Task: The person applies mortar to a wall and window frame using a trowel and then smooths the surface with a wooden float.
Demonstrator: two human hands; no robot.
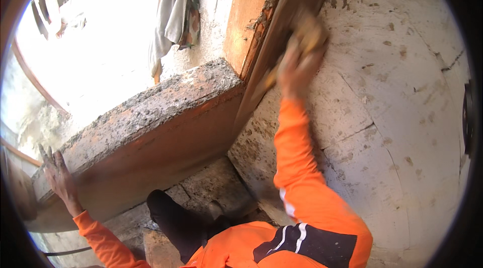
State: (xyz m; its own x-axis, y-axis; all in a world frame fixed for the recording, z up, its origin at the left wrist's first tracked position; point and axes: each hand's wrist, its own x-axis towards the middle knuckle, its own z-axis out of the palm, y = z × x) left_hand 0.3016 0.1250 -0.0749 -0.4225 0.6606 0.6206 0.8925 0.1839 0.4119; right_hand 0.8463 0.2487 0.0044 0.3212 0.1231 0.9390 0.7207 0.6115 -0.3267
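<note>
One left hand (61, 181) spreads on the ledge's (151, 103) left end; right hand (298, 69) grips a yellow tool (311, 35), best kept flat.

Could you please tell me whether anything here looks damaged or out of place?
Yes: the pale wall beside the right hand is spattered with brown blotches and crossed by dark, jagged lines, perhaps cracks or open joints. The ledge by the left hand has a rough grey top, unlike its smoother brown side.

Stained pale wall (392, 117) rightward, glaring light through an opening (110, 31) leftward
</note>
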